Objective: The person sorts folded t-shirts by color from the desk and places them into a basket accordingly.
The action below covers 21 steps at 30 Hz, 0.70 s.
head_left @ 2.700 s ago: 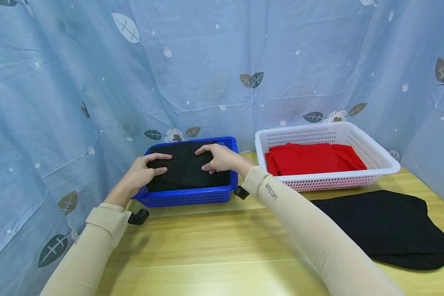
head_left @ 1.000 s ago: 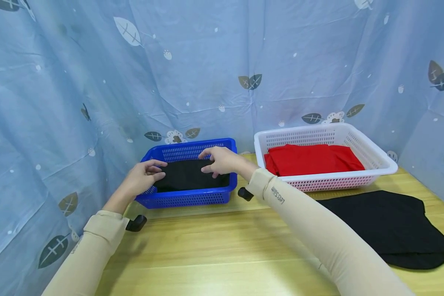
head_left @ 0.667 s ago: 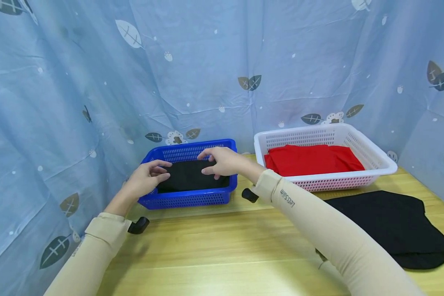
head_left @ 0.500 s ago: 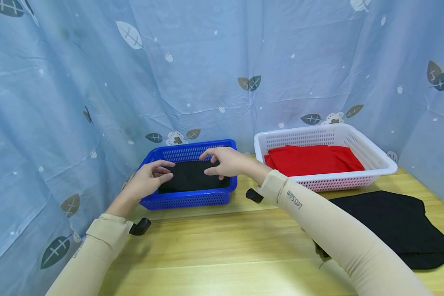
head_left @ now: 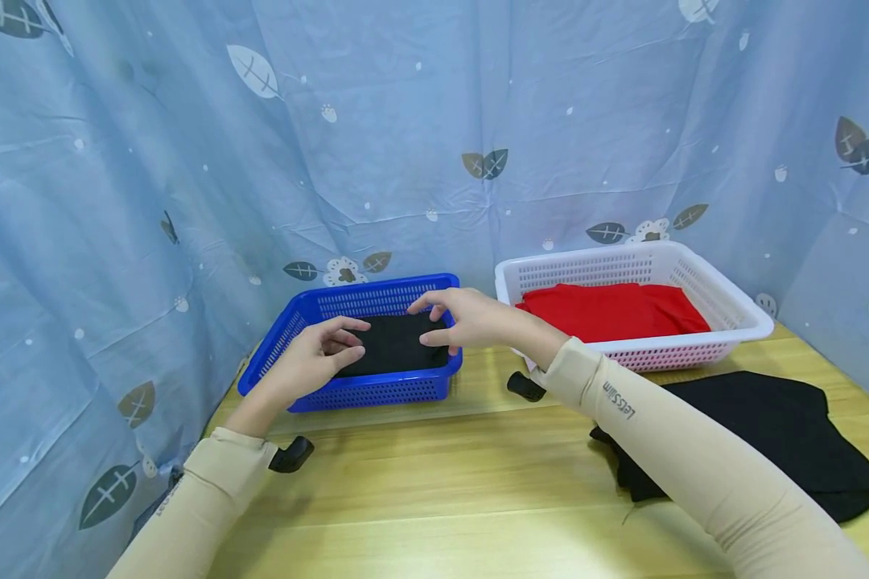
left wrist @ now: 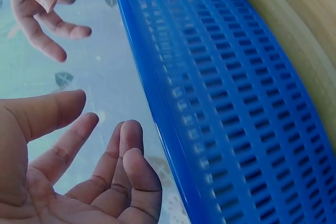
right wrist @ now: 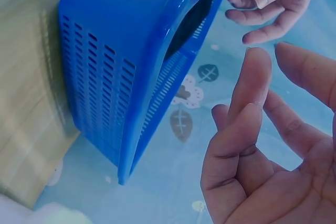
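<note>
Folded black cloth [head_left: 398,346] lies low inside the blue plastic basket [head_left: 369,394]. Over the basket's left part is my left hand [head_left: 311,362], its fingers loosely bent and nothing between them. My right hand [head_left: 474,318] hovers by the basket's right end, thumb and fingers apart and holding nothing. In the left wrist view the left hand [left wrist: 79,166] is beside the rim of the blue basket [left wrist: 236,103], not gripping it. The right wrist view has the right hand [right wrist: 273,156] apart from the basket [right wrist: 105,51], with a dark bit of cloth [right wrist: 191,22] inside.
A white basket [head_left: 695,346] with folded red cloth [head_left: 608,312] stands to the right. A black garment [head_left: 760,426] lies on the wooden table [head_left: 405,498] at the right, partly behind my right forearm. A blue patterned curtain [head_left: 391,145] hangs behind and on both sides.
Earlier both hands were at the black cloth near the basket's top; the cloth then sank lower into the basket. The hands have come off it and shifted right.
</note>
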{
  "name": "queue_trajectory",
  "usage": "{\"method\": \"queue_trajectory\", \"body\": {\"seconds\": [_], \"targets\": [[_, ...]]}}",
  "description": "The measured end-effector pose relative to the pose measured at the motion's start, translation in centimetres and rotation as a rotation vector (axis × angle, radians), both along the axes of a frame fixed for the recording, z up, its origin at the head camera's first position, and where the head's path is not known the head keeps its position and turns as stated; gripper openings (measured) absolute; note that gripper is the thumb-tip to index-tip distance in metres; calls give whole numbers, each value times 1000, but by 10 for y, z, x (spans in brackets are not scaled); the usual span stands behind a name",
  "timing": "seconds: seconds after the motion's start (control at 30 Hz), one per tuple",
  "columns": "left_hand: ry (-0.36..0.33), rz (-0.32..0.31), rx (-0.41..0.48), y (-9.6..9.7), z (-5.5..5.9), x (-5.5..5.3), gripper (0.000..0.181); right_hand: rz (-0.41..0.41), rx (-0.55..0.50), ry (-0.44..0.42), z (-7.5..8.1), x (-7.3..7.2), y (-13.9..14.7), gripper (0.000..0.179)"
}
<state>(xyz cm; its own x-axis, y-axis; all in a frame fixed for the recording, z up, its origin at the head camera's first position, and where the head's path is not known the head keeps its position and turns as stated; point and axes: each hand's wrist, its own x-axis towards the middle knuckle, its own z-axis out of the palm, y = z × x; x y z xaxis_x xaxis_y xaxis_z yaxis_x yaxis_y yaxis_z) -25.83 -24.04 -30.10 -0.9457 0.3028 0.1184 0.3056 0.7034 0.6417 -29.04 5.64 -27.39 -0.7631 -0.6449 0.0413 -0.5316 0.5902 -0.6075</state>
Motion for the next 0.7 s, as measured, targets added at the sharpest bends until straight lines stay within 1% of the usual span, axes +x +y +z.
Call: {"method": "queue_trajectory", "body": {"seconds": [0.07, 0.27, 0.43, 0.7], "targets": [[-3, -15, 5, 5, -1, 1, 39, 9, -5, 5, 1, 3, 5, 54], [-22, -36, 28, 26, 3, 8, 42, 6, -16, 8, 4, 11, 20, 53], [-17, -64, 34, 44, 3, 12, 43, 7, -34, 14, 4, 17, 35, 55], [-13, -141, 55, 73, 0, 17, 43, -46, -35, 21, 4, 29, 64, 57]]}}
